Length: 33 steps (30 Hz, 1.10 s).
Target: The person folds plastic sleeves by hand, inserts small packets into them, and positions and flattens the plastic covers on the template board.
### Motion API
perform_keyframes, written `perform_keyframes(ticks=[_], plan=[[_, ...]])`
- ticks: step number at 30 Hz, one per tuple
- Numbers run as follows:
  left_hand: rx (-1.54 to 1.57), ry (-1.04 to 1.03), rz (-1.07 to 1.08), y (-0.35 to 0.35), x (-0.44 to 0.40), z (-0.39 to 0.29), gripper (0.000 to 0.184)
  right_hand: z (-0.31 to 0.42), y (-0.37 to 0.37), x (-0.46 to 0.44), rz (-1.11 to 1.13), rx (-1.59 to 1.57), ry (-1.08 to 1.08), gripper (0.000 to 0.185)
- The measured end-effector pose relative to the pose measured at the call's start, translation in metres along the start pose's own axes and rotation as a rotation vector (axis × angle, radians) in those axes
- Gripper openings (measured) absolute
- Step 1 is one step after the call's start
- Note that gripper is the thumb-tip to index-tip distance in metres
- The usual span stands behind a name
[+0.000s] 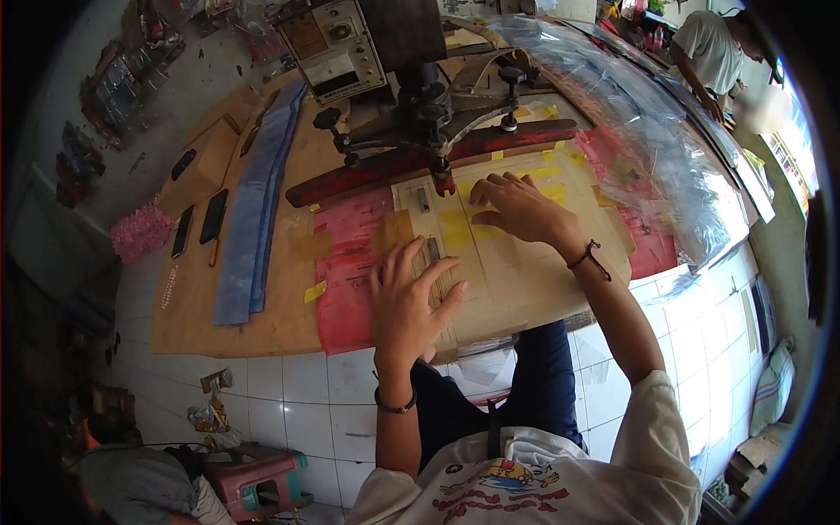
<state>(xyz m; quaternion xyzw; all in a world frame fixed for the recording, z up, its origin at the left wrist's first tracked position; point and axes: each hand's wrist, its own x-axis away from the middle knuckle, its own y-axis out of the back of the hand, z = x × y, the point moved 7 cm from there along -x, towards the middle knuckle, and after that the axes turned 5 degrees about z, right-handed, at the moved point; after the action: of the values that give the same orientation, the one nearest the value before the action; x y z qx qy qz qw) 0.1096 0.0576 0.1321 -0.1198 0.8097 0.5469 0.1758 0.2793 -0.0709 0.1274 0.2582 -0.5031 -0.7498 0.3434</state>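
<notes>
My left hand rests with its fingers spread on the light wooden board, beside a small metal strip. A second metal strip lies farther up the board. My right hand is over the yellow tape on the board, fingers apart and bent, nothing seen in it. Just left of its fingertips, the red-tipped head of a machine points down at the board. Behind both hands runs a long dark red bar. Red sheet lies left of the board.
Blue folded strips, a phone and a cardboard box are on the table's left side. A control box stands behind. Clear plastic sheeting covers the right back. One person is at upper right, another at lower left.
</notes>
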Motion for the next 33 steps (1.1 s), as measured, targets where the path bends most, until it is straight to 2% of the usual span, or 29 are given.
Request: perform_keyframes(ticks=[5, 8, 11, 14, 17, 18, 21, 24, 30, 33], plan=[[0.010, -0.002, 0.007, -0.001, 0.000, 0.000, 0.035, 0.006, 0.001, -0.014, 0.232, 0.017, -0.025, 0.024], [0.021, 0.007, 0.010, 0.000, 0.002, 0.000, 0.035, 0.016, 0.007, -0.003, 0.047, 0.120, 0.115, 0.024], [-0.014, 0.003, 0.002, 0.003, 0.002, -0.001, 0.037, 0.026, 0.010, 0.022, -0.130, -0.112, 0.182, 0.023], [-0.015, 0.017, -0.012, 0.002, 0.002, 0.000, 0.045, 0.037, 0.007, 0.047, -0.213, -0.050, 0.179, 0.022], [0.011, 0.044, -0.003, 0.007, 0.001, -0.001, 0.050, 0.048, 0.002, 0.060, -0.217, 0.033, 0.333, 0.026], [-0.027, 0.031, 0.003, 0.006, 0.002, -0.002, 0.050, 0.051, 0.001, 0.062, -0.171, 0.039, 0.308, 0.029], [-0.109, 0.000, 0.021, -0.001, 0.001, -0.002, 0.050, 0.067, 0.003, 0.067, -0.225, 0.220, 0.408, 0.035], [-0.137, 0.006, 0.035, -0.004, 0.002, -0.002, 0.050, 0.060, -0.021, 0.052, -0.142, 0.020, 0.329, 0.047], [-0.159, -0.001, 0.043, -0.005, 0.003, -0.004, 0.049, 0.060, -0.019, 0.061, -0.115, 0.076, 0.414, 0.062], [-0.182, -0.018, 0.046, -0.004, 0.003, -0.005, 0.050, 0.054, -0.014, 0.074, -0.113, 0.107, 0.342, 0.064]])
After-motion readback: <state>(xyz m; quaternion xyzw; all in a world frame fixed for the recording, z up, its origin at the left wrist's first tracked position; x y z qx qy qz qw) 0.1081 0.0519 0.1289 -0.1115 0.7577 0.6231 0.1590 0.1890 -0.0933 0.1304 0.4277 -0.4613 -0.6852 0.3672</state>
